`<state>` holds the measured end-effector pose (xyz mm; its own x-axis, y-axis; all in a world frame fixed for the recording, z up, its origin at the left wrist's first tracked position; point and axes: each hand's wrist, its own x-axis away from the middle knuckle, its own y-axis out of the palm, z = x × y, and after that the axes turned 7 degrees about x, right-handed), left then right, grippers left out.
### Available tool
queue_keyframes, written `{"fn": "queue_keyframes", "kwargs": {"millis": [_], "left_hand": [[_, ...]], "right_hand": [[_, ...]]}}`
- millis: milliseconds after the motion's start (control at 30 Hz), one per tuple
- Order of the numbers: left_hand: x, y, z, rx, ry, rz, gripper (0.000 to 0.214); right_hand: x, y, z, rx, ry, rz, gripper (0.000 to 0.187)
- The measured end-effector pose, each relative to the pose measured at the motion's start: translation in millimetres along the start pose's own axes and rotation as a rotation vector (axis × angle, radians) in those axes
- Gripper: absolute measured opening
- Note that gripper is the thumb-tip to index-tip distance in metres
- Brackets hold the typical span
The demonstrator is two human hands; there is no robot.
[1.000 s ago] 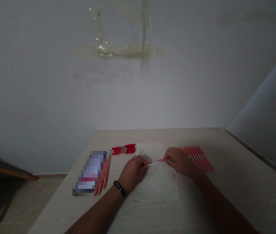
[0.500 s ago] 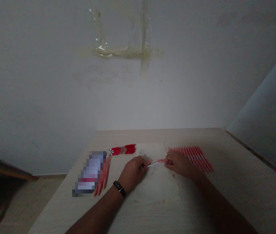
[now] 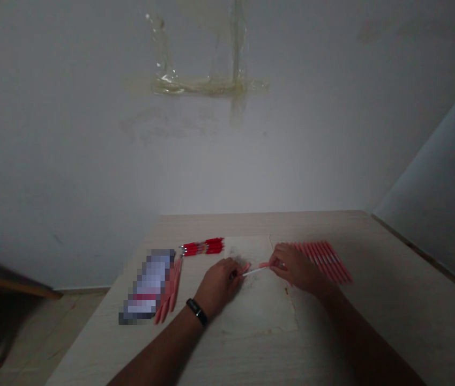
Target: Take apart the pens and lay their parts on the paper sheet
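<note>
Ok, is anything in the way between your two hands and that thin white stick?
Nothing visible is in the way. The thin white stick runs across the gap between the left hand and the right hand. The paper sheet lies underneath it, without blocking it.
</note>
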<state>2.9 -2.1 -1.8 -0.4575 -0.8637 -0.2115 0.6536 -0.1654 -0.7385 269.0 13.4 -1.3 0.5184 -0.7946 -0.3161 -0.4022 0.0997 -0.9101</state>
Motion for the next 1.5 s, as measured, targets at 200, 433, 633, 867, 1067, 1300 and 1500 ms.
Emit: {"fn": "queue_keyframes", "kwargs": {"millis": [200,433,633,867,1067,1300,1500], "left_hand": [[0,0.7,-2,0.012,-0.001,0.002,0.012],[1,-0.1,0,0.015,0.018,0.01,0.013],[0,2.8,-2,0.028,0.04,-0.003,0.013],[0,-0.5,-1,0.029,0.016,0.012,0.013],[0,-1.7,3,0.041,-0.008,0.04,0.023],[0,-1.8,2,0.027,-0.039,0.011,0.021],[0,0.0,0,0.012,-0.038,0.028,0.019]], "right_hand": [[1,-1,1,-0.005,0.002,-0.008,0.005],[1,-2,-7,-0.026,-0.032,-0.014,0.006],[-2,6,-16,-0.044,-0.096,-0.013,0.006],[-3,-4,-6,-0.073,-0.008,0.08,0.006],[0,2,16,-0.013,0.081,0.062,0.007],[-1,18,12,0.072,0.068,-0.003,0.006],[-2,20,10,0.023,0.043,0.033,0.008]]}}
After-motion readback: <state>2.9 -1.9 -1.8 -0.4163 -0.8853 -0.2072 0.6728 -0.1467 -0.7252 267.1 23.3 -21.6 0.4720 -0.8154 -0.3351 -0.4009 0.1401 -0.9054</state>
